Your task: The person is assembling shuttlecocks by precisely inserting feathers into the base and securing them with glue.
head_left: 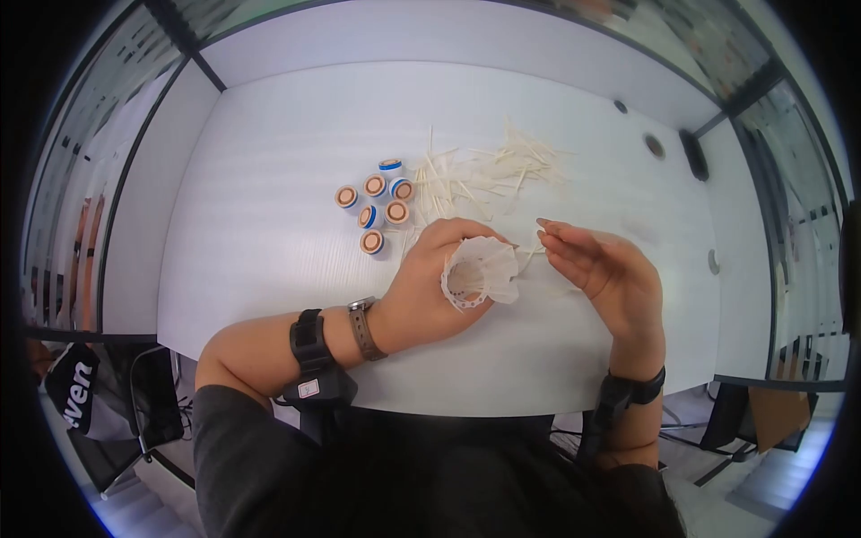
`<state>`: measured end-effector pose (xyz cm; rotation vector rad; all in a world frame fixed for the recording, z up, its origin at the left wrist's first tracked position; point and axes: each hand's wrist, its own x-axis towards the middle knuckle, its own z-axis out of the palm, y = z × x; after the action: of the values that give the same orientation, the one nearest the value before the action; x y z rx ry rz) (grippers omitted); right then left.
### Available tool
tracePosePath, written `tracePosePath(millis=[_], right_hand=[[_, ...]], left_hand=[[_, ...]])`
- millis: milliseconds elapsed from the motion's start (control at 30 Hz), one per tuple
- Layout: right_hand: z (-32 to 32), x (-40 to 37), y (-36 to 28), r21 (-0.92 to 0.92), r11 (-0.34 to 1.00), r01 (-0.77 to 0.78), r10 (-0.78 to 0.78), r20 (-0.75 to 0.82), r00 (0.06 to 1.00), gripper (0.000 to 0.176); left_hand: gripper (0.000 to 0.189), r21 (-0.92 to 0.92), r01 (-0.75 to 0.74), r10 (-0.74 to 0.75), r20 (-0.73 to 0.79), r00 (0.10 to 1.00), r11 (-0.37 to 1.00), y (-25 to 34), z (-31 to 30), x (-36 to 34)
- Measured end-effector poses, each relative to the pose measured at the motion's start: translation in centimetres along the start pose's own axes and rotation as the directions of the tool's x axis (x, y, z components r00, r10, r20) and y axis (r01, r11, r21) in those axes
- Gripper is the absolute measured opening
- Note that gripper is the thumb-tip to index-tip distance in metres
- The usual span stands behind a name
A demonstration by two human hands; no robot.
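Observation:
My left hand (429,285) is wrapped around a translucent white plastic cup (462,287) with small holes around its rim. The cup's mouth tilts up toward me, and a crumpled, filmy white piece (498,271) bulges at its right side. To the right of the cup, my right hand (603,271) is raised with its fingers stretched out toward it, apart from the cup. A thin pale stick (533,252) shows between the two hands. Beyond them lies a loose pile of thin pale sticks (439,184), some among filmy clear material.
Several small round containers (372,241) with brown ringed tops and blue bands stand left of the sticks. The white table (269,197) has low panels (448,40) at the back and sides. Dark round holes (655,146) and a black object (693,154) are at the right.

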<state>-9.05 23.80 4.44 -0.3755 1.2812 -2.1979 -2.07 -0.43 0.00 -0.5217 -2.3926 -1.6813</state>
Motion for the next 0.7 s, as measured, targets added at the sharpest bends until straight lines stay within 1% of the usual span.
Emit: tracePosePath(millis=[33, 133, 167, 200, 233, 267, 300, 333, 400, 433, 533, 567, 633, 700], right_hand=[[0.0, 0.1, 0.0, -0.008, 1.0, 0.005, -0.005, 0.002, 1.0, 0.042], [0.5, 0.2, -0.1, -0.082, 0.996, 0.02, -0.026, -0.068, 0.997, 0.043], [0.4, 0.3, 0.0, -0.135, 0.99, 0.028, -0.041, -0.089, 0.995, 0.039], [0.4, 0.2, 0.0, -0.293, 0.956, 0.023, -0.057, -0.109, 0.992, 0.035], [0.6, 0.2, 0.0, -0.443, 0.896, 0.015, -0.078, -0.124, 0.989, 0.032], [0.9, 0.3, 0.0, -0.583, 0.813, 0.004, -0.101, -0.134, 0.986, 0.029], [1.5, 0.1, 0.4, -0.582, 0.813, 0.003, -0.116, -0.157, 0.981, 0.02], [1.6, 0.1, 0.5, -0.684, 0.726, 0.07, -0.164, -0.074, 0.984, 0.019], [1.7, 0.1, 1.0, -0.835, 0.51, 0.207, -0.22, 0.106, 0.97, 0.017], [2.4, 0.1, 1.0, -0.863, 0.464, 0.201, -0.226, 0.105, 0.969, 0.023], [2.6, 0.1, 1.3, -0.959, 0.172, 0.227, -0.263, 0.177, 0.948, 0.03], [2.6, 0.1, 1.4, -0.961, 0.167, 0.22, -0.282, 0.168, 0.945, 0.034], [2.1, 0.2, 1.4, -0.972, 0.118, 0.205, -0.283, 0.165, 0.945, 0.033], [1.8, 0.1, 1.6, -0.975, 0.082, 0.205, -0.283, 0.174, 0.943, 0.032]], left_hand=[[0.043, -0.112, 0.078, -0.077, 0.017, 0.997, 0.991, -0.2, 0.1, -0.1], [0.032, 0.01, -0.068, 0.068, -0.055, 0.996, 0.998, 0.0, 0.2, 0.2], [0.032, 0.066, -0.108, 0.111, -0.058, 0.992, 0.992, 0.1, 0.2, 0.3], [0.031, 0.121, -0.145, 0.153, -0.058, 0.987, 0.982, 0.1, 0.0, 0.4], [0.031, 0.176, -0.183, 0.196, -0.057, 0.979, 0.967, 0.1, 0.0, 0.4], [0.032, 0.145, -0.16, 0.172, -0.075, 0.982, 0.976, -0.1, 0.1, 0.3], [0.033, 0.113, -0.137, 0.147, -0.093, 0.985, 0.984, -0.4, 0.3, 0.2], [0.034, 0.082, -0.114, 0.123, -0.109, 0.986, 0.99, -0.6, 0.4, 0.2], [0.031, 0.018, -0.078, 0.079, -0.11, 0.991, 0.997, -0.8, 0.5, 0.0], [0.03, -0.015, -0.058, 0.056, -0.111, 0.992, 0.998, -0.8, 0.6, -0.1], [0.028, -0.007, -0.082, 0.081, -0.125, 0.989, 0.997, -0.8, 0.6, 0.0], [0.028, -0.021, -0.07, 0.067, -0.117, 0.991, 0.997, -0.8, 0.5, 0.0], [0.028, -0.054, -0.044, 0.039, -0.099, 0.994, 0.998, -0.7, 0.5, -0.1], [0.027, -0.007, -0.091, 0.091, -0.086, 0.992, 0.996, -0.6, 0.4, 0.2]])
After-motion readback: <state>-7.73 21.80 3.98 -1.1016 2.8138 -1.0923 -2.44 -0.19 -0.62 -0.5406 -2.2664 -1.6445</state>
